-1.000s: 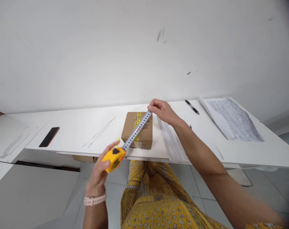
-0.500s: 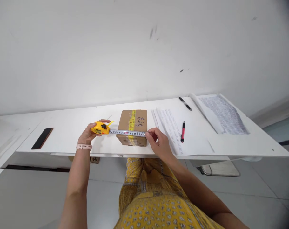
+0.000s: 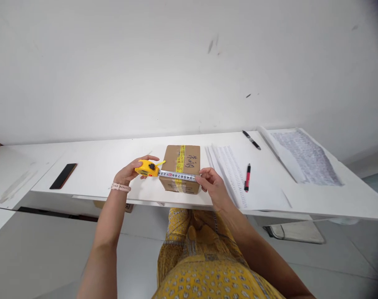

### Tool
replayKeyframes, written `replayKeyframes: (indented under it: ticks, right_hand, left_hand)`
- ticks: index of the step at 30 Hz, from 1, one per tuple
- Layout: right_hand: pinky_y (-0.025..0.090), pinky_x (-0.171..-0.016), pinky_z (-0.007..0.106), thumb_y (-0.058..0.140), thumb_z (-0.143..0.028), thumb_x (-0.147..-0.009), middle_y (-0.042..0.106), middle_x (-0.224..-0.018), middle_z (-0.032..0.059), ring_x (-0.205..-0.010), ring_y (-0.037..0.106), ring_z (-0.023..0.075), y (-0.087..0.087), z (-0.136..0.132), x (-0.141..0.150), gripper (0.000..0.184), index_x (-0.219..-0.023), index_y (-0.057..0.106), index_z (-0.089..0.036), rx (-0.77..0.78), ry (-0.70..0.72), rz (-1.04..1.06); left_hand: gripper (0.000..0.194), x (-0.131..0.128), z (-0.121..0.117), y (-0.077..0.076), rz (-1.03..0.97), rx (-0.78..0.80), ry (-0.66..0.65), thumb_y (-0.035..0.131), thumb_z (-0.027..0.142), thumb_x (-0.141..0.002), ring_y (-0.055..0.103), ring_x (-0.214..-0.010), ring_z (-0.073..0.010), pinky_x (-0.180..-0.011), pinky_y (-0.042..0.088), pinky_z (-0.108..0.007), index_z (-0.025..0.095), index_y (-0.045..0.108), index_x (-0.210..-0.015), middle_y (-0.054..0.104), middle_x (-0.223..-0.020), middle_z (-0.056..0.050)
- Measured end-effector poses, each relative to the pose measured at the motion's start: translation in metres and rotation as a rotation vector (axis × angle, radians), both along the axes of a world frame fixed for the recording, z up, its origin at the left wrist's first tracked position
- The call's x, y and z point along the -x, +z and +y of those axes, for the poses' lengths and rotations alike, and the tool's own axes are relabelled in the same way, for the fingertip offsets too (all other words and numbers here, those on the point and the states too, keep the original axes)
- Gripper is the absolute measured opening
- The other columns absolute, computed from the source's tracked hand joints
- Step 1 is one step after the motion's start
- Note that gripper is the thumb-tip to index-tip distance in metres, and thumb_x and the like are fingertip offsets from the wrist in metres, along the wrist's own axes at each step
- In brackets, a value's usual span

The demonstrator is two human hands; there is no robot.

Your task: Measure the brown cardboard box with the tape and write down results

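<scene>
A small cardboard box (image 3: 192, 155), sealed with yellow tape and marked with black handwriting, sits near the table's front edge. My left hand (image 3: 131, 170) is closed around the yellow case of a tape measure (image 3: 147, 167), just left of the box. The silver blade (image 3: 176, 175) runs sideways over the front part of the box's top. At the box's right side, my right hand (image 3: 212, 185) pinches the blade's free end. The very tip is hidden by the fingers.
Printed sheets (image 3: 232, 174) lie right of the box, with a red-and-black pen (image 3: 247, 177) on them. Farther right are a black pen (image 3: 251, 140) and a handwritten sheet (image 3: 307, 155). A dark flat phone-like object (image 3: 63, 176) lies left on the white table (image 3: 95, 166).
The blade has swung from slanting across the box to lying sideways along its front. My left hand has come up and then closer to the box, shortening the exposed blade; my right hand came nearer me.
</scene>
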State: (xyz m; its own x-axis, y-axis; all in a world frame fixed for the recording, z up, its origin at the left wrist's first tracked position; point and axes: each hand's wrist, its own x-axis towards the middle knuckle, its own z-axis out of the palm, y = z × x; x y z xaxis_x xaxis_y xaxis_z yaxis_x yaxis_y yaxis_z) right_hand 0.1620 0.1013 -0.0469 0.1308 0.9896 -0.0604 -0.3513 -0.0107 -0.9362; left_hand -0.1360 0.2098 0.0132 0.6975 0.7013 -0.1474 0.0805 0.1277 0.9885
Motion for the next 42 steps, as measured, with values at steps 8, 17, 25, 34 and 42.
replayKeyframes:
  ticks: [8, 17, 25, 34, 42]
  right_hand:
    - [0.035, -0.052, 0.025, 0.069, -0.043, -0.076, 0.043, -0.060, -0.0069, -0.054, 0.041, 0.0113, -0.012, 0.002, -0.002, 0.027, -0.087, 0.056, -0.022, -0.096, -0.024, -0.275]
    - [0.034, -0.053, 0.025, 0.052, -0.028, -0.094, 0.048, -0.071, -0.0009, -0.065, 0.045, 0.0128, 0.052, -0.025, -0.033, 0.013, -0.084, 0.055, -0.022, -0.578, 0.164, -0.865]
    - [0.051, -0.080, 0.036, 0.054, -0.044, -0.095, 0.063, -0.101, 0.0065, -0.093, 0.060, 0.0205, 0.027, -0.007, -0.033, 0.032, -0.122, 0.057, -0.027, -0.657, 0.155, -0.782]
    - [0.038, -0.107, 0.049, 0.055, -0.061, -0.089, 0.051, -0.145, 0.0129, -0.138, 0.042, 0.0318, -0.030, 0.029, -0.022, 0.061, -0.138, 0.052, -0.024, -0.856, -0.023, -1.256]
    - [0.039, -0.094, 0.048, 0.051, -0.049, -0.095, 0.064, -0.128, 0.0106, -0.115, 0.056, 0.0299, 0.010, 0.074, -0.020, 0.040, -0.124, 0.059, -0.023, -0.736, -0.100, -1.223]
  left_hand:
    - [0.075, -0.001, -0.007, 0.003, -0.001, -0.044, 0.010, 0.066, 0.049, -0.070, 0.055, -0.060, -0.0140, -0.046, 0.037, -0.021, 0.010, 0.055, -0.133, 0.071, -0.094, -0.013]
    - [0.079, -0.021, -0.100, 0.016, 0.075, -0.103, -0.265, 0.079, 0.042, -0.064, 0.060, -0.097, -0.0292, -0.081, 0.052, -0.039, 0.019, 0.056, -0.137, 0.060, -0.122, -0.015]
    - [0.076, -0.035, -0.176, -0.056, -0.369, 0.247, 0.199, 0.078, 0.051, -0.063, 0.063, -0.066, -0.0183, -0.050, 0.055, -0.027, 0.018, 0.059, -0.129, 0.064, -0.098, -0.010]
    - [0.056, -0.039, -0.128, -0.069, -0.468, -0.001, 0.719, 0.070, 0.047, -0.071, 0.066, -0.060, -0.0177, -0.050, 0.056, -0.033, 0.015, 0.062, -0.116, 0.063, -0.122, -0.016]
    - [0.063, -0.055, -0.101, -0.044, -0.489, -0.041, 0.626, 0.072, 0.047, -0.067, 0.067, -0.059, -0.0195, -0.046, 0.053, -0.029, 0.014, 0.059, -0.118, 0.066, -0.102, -0.010]
